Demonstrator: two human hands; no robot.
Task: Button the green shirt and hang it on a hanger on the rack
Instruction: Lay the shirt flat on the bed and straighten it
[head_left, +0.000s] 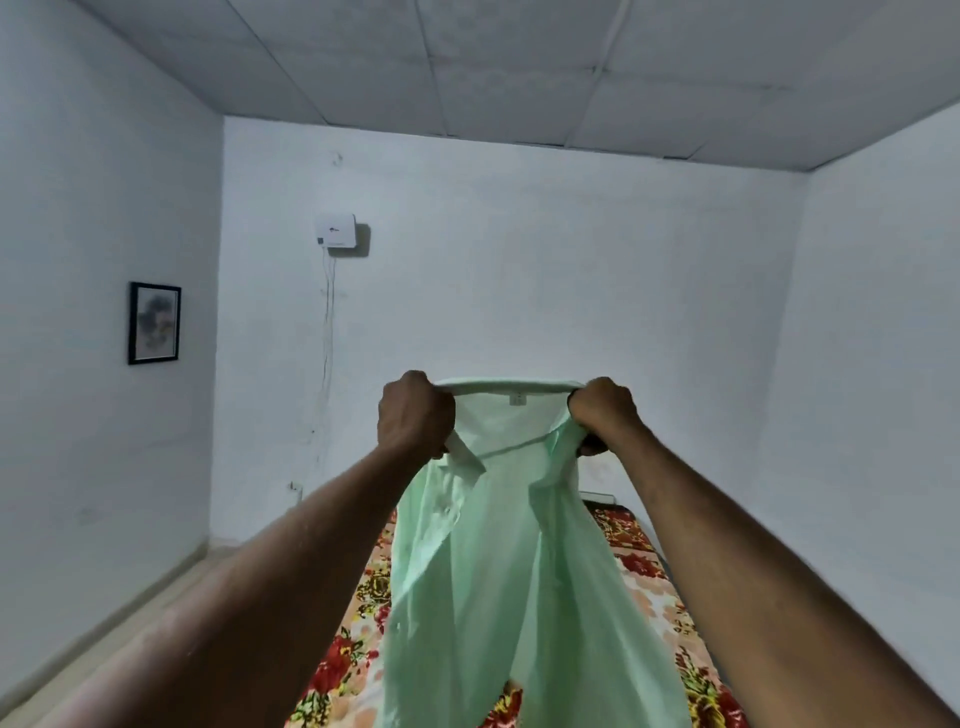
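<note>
A pale green shirt (498, 561) hangs in the air in front of me, held up by its collar with the inside facing me. My left hand (415, 413) is closed on the left end of the collar. My right hand (602, 410) grips the right end. The collar band is stretched between them and a small white label shows at its middle. The front panels hang apart and loose below, down past the bottom of the view. No hanger or rack is in view.
Under the shirt lies a bed with a red and yellow floral cover (644, 577). White walls close the room; a framed picture (154, 323) hangs on the left wall and a white box with cables (337, 231) on the far wall. Bare floor runs along the left.
</note>
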